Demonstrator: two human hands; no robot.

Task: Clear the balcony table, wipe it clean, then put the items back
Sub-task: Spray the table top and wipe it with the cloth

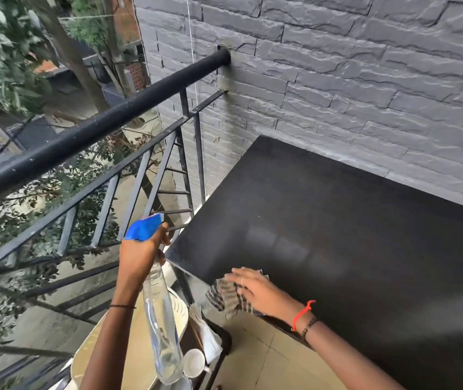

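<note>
The black balcony table (337, 220) stands against the grey brick wall, its top bare. My left hand (140, 254) grips the neck of a clear spray bottle (162, 333) with a blue trigger head, held just off the table's near left corner with the nozzle toward the table. My right hand (255, 288) lies flat, fingers straight, pressing a checked cloth (224, 295) onto the table's near edge. A faint pale patch shows on the tabletop beyond the cloth.
A black metal railing (98, 128) runs along the left into the grey brick wall (365, 66). Below the bottle, a low surface (137, 350) holds a white cup (195, 361), a plate and white napkins. Beige floor tiles (255, 350) lie under the table's edge.
</note>
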